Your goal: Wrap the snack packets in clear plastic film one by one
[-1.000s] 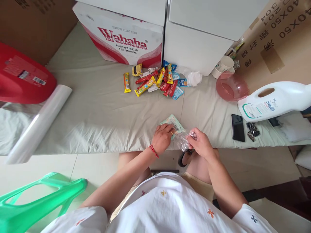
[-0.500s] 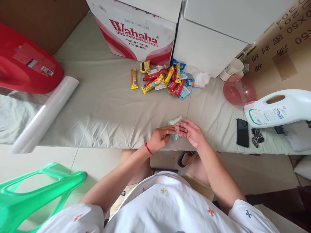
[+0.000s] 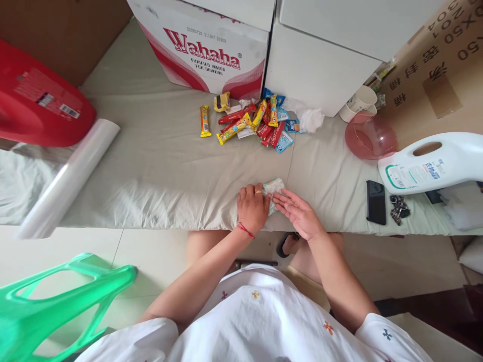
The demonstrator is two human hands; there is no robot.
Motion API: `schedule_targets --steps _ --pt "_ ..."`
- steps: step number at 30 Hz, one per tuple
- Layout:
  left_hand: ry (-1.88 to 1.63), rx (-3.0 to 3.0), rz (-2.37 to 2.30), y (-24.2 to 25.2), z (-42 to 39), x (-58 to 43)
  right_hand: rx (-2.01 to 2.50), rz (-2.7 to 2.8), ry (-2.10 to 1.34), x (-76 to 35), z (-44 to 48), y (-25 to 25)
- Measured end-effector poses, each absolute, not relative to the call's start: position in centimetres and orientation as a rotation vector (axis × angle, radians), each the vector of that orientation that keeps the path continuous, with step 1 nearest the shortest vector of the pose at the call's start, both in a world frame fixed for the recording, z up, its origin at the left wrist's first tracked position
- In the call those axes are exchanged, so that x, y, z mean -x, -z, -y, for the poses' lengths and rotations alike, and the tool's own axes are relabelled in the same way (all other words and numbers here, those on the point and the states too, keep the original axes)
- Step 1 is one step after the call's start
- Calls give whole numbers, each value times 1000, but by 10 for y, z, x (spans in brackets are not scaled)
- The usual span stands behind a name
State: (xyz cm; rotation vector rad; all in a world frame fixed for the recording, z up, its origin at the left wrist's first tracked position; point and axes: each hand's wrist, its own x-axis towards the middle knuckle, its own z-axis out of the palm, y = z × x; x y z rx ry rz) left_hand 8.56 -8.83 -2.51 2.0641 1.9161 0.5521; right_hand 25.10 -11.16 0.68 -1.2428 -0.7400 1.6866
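A small, thin, crumpled piece of pale green and white printed plastic (image 3: 278,185) lies near the front edge of the cloth-covered surface (image 3: 162,171). Palm down, my left hand (image 3: 252,208) rests over its left side with the fingers laid out flat. My right hand (image 3: 300,213) is turned on its side at the plastic's right, fingers stretched out and their tips touching it. Neither hand is closed around the plastic. Part of it is hidden under my fingers, so I cannot tell whether it is a bag or a wrapper.
A pile of wrapped snacks (image 3: 260,120) lies against a Wahaba-style carton (image 3: 211,55). At the right are a red translucent bowl (image 3: 368,138), a white detergent bottle (image 3: 426,168), a phone (image 3: 376,202) and keys (image 3: 399,208). A plastic roll (image 3: 71,176) and green stool (image 3: 68,296) are left.
My left hand has turned from reaching sideways across the plastic to lying flat at its left. The plastic looks more spread out. My right hand has shifted slightly lower.
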Motion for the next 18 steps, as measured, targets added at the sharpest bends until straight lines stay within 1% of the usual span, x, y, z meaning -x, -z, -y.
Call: schedule_targets --steps 2,6,8,10,12,18 --pt "-544 -2099 -1889 29 88 -83 1393 826 -1544 -260 108 -4" --pt "-661 -2121 -1746 37 86 -79 1779 1225 -897 -264 87 5" --pt "-751 -2076 -1676 41 83 -78 1884 1472 -712 -255 76 10" --pt "-832 -1988 -1646 43 81 -76 1958 1647 -633 -244 70 14" --pt "-894 -1871 -1637 44 80 -74 2010 1704 -581 -235 68 17" --pt "-1045 -1531 -1589 31 90 -80 1945 1556 -538 -229 72 13"
